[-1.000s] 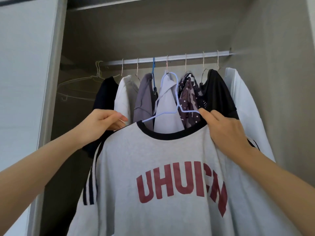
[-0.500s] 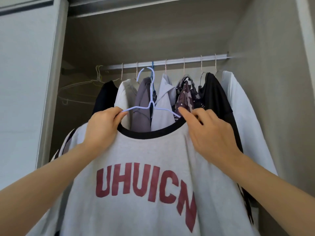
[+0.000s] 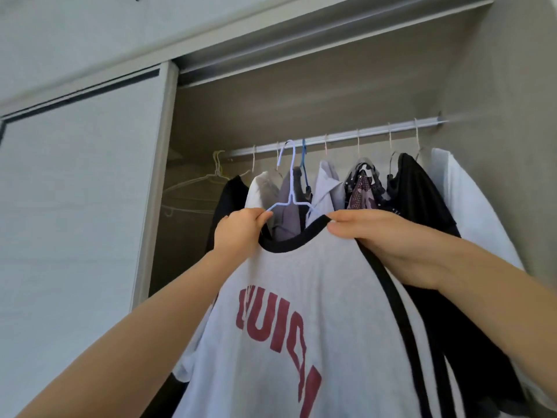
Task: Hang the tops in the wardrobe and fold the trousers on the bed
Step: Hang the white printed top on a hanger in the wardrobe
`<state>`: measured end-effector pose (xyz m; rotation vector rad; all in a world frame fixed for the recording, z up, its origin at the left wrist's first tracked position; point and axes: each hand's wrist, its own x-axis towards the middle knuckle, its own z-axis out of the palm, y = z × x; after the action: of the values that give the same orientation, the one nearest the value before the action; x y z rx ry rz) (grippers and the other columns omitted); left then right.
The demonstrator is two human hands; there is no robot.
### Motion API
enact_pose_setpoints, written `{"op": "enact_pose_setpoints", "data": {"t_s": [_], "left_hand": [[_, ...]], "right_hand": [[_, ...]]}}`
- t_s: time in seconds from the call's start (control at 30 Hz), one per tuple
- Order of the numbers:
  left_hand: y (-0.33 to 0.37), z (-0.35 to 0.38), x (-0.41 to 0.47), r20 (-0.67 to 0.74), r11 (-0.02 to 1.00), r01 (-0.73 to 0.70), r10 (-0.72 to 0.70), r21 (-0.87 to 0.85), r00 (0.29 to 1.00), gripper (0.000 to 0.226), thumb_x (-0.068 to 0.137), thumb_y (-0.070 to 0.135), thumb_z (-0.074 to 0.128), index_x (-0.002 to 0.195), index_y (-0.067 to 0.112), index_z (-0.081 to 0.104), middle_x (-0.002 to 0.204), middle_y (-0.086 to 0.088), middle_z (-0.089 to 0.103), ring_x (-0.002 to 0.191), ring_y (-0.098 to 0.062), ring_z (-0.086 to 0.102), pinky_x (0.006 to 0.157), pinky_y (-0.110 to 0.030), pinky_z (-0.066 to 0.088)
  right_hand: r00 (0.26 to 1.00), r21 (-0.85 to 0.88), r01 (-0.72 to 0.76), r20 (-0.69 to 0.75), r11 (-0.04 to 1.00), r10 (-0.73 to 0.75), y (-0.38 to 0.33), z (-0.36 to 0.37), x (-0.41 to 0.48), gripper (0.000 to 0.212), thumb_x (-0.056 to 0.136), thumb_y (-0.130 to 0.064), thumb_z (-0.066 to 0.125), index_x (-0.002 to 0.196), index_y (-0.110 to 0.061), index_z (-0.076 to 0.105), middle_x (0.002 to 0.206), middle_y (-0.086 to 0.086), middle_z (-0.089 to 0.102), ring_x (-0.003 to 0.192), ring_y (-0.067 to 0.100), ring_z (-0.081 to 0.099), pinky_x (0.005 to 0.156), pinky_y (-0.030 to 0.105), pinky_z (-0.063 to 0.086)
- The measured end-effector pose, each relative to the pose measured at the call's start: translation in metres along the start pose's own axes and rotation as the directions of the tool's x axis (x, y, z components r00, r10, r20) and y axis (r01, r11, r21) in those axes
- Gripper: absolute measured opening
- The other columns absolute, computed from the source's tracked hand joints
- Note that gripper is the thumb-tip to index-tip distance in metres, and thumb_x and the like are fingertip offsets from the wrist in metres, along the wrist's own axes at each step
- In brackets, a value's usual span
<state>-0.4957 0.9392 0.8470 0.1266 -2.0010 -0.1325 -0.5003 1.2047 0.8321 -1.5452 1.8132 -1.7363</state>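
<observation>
Below the rail (image 3: 376,135), the left hand (image 3: 241,229) grips the grey tee (image 3: 301,282) at its shoulder. It is best kept level so the pale blue hanger (image 3: 291,188) hooks squarely over the rail. Right of it, the right hand (image 3: 385,239) pinches the collar. Whether the hook already sits on the rail is unclear, and the trousers and bed are out of view.

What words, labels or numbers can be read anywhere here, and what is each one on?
"UIC": large red block letters across the chest of the grey T-shirt. Creases blur the letter before them, and the slanted strokes after them cannot be read for sure.
Tiny white marks on the black top hanging from the rail: too small to read.
No other text shows.
</observation>
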Motion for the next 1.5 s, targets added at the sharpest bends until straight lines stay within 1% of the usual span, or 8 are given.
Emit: {"op": "enact_pose_setpoints", "data": {"t_s": [0.37,0.53,0.73,0.83,1.03,1.13,1.3,1.5], "left_hand": [[-0.001,-0.023,0.008,0.122,0.951,0.218,-0.194,-0.222,0.973,0.032,0.099,0.021,0.053,0.129,0.014,0.061,0.100,-0.012,0.070,0.080,-0.024,0.064,0.062,-0.029,0.048],[-0.013,-0.056,-0.016,0.098,0.933,0.148,-0.122,-0.327,0.988,0.025,0.100,0.031,0.050,0.116,0.042,0.065,0.085,0.021,0.068,0.078,-0.003,0.065,0.061,-0.009,0.048],[-0.039,-0.093,-0.027,0.179,0.891,0.291,-0.242,-0.348,0.954,0.038,0.099,0.045,0.047,0.134,0.032,0.056,0.117,0.014,0.063,0.102,-0.006,0.059,0.083,-0.025,0.046],[-0.042,-0.103,-0.033,0.275,0.840,0.325,-0.219,-0.434,0.936,0.036,0.097,0.055,0.046,0.128,0.038,0.054,0.113,0.016,0.064,0.104,-0.010,0.063,0.084,-0.027,0.053],[-0.062,-0.116,-0.037,0.295,0.766,0.261,-0.098,-0.587,0.951,0.052,0.098,0.052,0.029,0.128,0.021,0.058,0.103,0.000,0.071,0.112,-0.012,0.064,0.090,-0.020,0.052],[-0.086,-0.120,-0.042,0.184,0.492,0.150,0.022,-0.858,0.983,0.039,0.107,0.012,0.021,0.132,-0.004,0.046,0.117,-0.012,0.059,0.094,-0.012,0.058,0.078,-0.004,0.044],[-0.108,-0.137,-0.039,0.265,0.311,0.287,-0.112,-0.906,0.958,0.053,0.100,0.052,0.020,0.104,0.018,0.061,0.096,-0.002,0.074,0.081,-0.007,0.072,0.068,-0.017,0.058],[-0.135,-0.138,-0.043,0.388,0.575,0.409,-0.168,-0.709,0.906,0.053,0.098,0.051,0.039,0.135,0.016,0.056,0.130,-0.009,0.064,0.119,-0.026,0.061,0.099,-0.039,0.049]], "right_hand": [[0.977,0.092,0.077,-0.207,0.993,-0.057,-0.009,0.042,0.052,0.021,0.089,-0.005,0.058,0.106,-0.001,0.071,0.111,0.019,0.069,0.105,0.030,0.066,0.096,0.038,0.051],[0.973,0.065,0.067,-0.224,0.996,-0.051,-0.024,0.067,0.079,0.029,0.094,-0.006,0.055,0.120,0.006,0.063,0.122,0.021,0.064,0.110,0.030,0.062,0.102,0.036,0.046],[0.955,0.152,0.096,-0.293,0.984,-0.047,-0.045,0.099,0.105,0.029,0.092,-0.007,0.059,0.119,0.004,0.063,0.120,0.020,0.064,0.106,0.027,0.065,0.062,0.012,0.048],[0.925,0.130,0.119,-0.375,0.984,-0.062,-0.048,0.120,0.135,0.026,0.091,-0.009,0.061,0.114,0.001,0.060,0.095,0.009,0.063,0.064,0.009,0.062,0.038,0.011,0.040],[0.874,0.160,0.187,-0.478,0.969,-0.089,-0.042,0.170,0.185,0.044,0.095,-0.007,0.043,0.139,-0.002,0.039,0.129,0.016,0.053,0.116,0.031,0.055,0.095,0.039,0.048],[0.813,0.091,0.227,-0.565,0.970,-0.138,-0.043,0.197,0.208,0.045,0.092,-0.007,0.045,0.136,0.004,0.039,0.136,0.019,0.048,0.123,0.033,0.050,0.101,0.038,0.044],[0.789,0.052,0.227,-0.596,0.972,-0.153,-0.047,0.231,0.238,0.050,0.091,-0.006,0.052,0.135,0.007,0.031,0.138,0.022,0.040,0.125,0.036,0.046,0.095,0.036,0.044],[0.772,-0.101,0.177,-0.602,0.979,-0.202,-0.040,0.227,0.268,0.048,0.094,-0.005,0.049,0.135,0.013,0.031,0.137,0.025,0.042,0.124,0.037,0.047,0.102,0.045,0.044]]}}
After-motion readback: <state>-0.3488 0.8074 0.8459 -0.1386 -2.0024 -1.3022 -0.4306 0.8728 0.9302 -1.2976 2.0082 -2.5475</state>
